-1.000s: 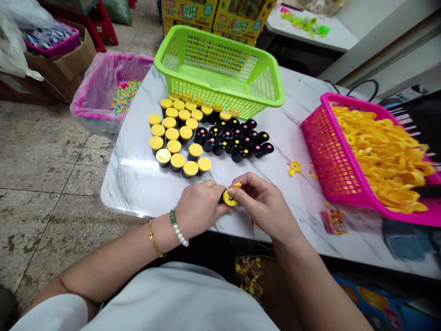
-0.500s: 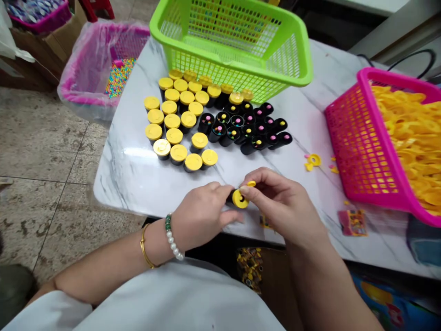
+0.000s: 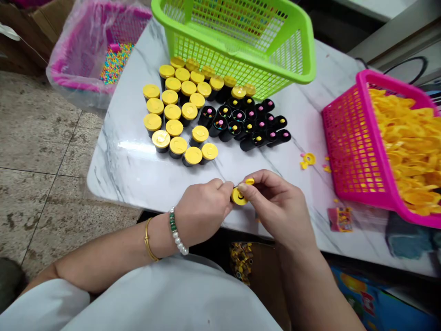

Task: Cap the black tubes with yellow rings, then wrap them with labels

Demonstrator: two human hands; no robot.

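Observation:
Close to the table's near edge, my left hand (image 3: pixel 205 212) is closed around a small black canister, whose body is mostly hidden behind my fingers. A yellow lid (image 3: pixel 239 196) with a dark opening in it faces up at the canister's top. My right hand (image 3: pixel 282 207) pinches this lid's raised yellow flap (image 3: pixel 250 181) between thumb and fingers. Beyond my hands stand several black canisters with yellow lids (image 3: pixel 178 145). Beside them are several uncapped black canisters (image 3: pixel 219 124), with pink or yellow pieces showing at their tops.
A green basket (image 3: pixel 234 50) stands behind the canisters. On the right, a pink basket (image 3: pixel 351 151) holds many yellow lids (image 3: pixel 406 147). Loose yellow pieces (image 3: pixel 309 159) and a small printed packet (image 3: pixel 341 219) lie near it. A lined pink bin (image 3: pixel 74 80) with colourful beads (image 3: pixel 115 64) is at left.
My left fingers have curled in closer around the canister, hiding its black side. My right hand still pinches the lid's flap. The whole view has shifted slightly.

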